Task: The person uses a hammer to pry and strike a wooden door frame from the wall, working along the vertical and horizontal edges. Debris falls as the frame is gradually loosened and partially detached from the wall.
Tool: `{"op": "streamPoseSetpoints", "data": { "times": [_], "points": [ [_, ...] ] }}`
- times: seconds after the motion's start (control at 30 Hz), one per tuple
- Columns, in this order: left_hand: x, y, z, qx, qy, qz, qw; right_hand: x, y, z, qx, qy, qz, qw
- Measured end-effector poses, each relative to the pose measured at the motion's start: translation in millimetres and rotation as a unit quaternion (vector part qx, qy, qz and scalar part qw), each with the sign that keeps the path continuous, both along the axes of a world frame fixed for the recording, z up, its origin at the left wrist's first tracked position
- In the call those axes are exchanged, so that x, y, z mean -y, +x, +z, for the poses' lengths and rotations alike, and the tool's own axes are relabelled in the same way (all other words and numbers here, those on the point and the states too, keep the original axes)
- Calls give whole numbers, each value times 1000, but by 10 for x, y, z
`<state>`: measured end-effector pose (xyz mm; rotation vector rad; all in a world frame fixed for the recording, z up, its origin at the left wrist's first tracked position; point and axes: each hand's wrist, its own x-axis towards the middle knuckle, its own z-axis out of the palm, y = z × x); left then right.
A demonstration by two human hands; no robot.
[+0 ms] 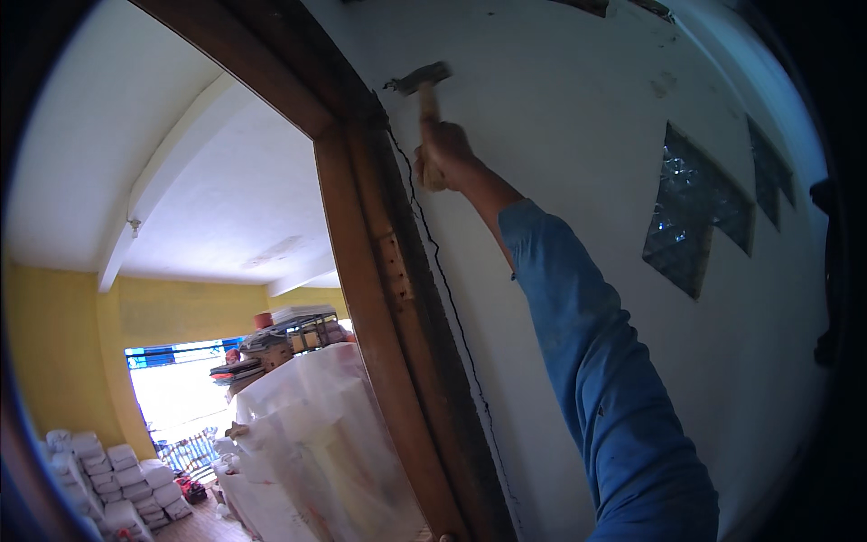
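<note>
My right hand (446,152) is raised high against the white wall (560,117), its fingers wrapped round the wooden handle of a hammer (422,79). The dark metal head points left, close to the top of a long black crack (437,257). That crack runs down the wall beside the brown wooden door frame (368,262). Blur softens the hammer head, and I cannot tell whether it touches the wall. A blue sleeve covers most of my right arm. My left hand is out of the picture.
Dark patterned panels (695,212) are set in the wall at right. Through the doorway stand a large stack under translucent sheeting (312,415), bundles and boxes (271,348) on top of it, and white wrapped bundles (122,474) at lower left near a bright window (181,393).
</note>
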<state>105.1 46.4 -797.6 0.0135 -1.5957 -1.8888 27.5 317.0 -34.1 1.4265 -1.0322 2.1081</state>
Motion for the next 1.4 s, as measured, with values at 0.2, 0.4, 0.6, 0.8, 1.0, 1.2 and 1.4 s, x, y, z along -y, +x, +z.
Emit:
{"op": "streamPoseSetpoints", "data": {
  "times": [0.2,0.4,0.6,0.8,1.0,1.2,1.4],
  "points": [
    [-11,33,5,5,-8,7,1000,70,121,233,112,-330,74,935],
    [-40,55,23,2,-5,5,1000,441,286,-5,52,-4,67,996],
    [-73,65,36,8,-2,7,1000,418,329,-78,35,116,65,991],
    [-98,73,50,7,-2,7,1000,338,375,-96,34,112,14,993],
    [-116,95,59,5,-4,9,1000,38,102,78,20,-74,7,997],
    [-114,147,59,3,-8,15,1000,252,228,246,96,-321,84,938],
    [-153,147,85,-1,-7,13,1000,545,319,-60,38,87,52,994]
  ]
}}
